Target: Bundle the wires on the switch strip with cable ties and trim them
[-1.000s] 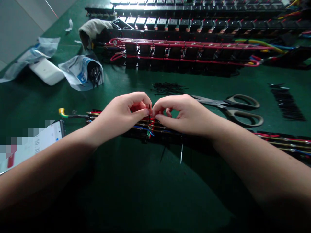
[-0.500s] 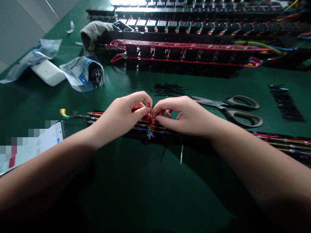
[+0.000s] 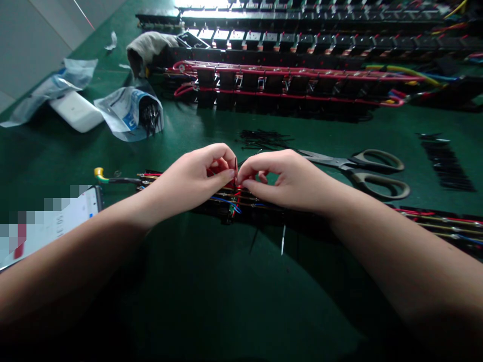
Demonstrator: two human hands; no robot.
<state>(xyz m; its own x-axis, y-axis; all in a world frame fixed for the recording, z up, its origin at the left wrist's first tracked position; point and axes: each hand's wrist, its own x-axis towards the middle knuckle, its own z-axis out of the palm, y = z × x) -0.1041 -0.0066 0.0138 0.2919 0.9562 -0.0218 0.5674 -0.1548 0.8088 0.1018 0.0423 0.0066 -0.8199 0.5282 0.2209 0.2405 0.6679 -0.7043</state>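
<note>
Glare whitens black modules (image 3: 206, 13) beyond the hands (image 3: 194, 176); nearer, the desk (image 3: 215, 281) lies in deep shadow; leftward, pixelation partly masks the phone (image 3: 77, 213).

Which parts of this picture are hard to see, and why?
In the head view, glare whitens parts of the black assemblies at the back; the green table falls into deep shadow at the bottom; blocky squares cover part of the phone; the thin dark strip by the left hand is too small to identify.
</note>
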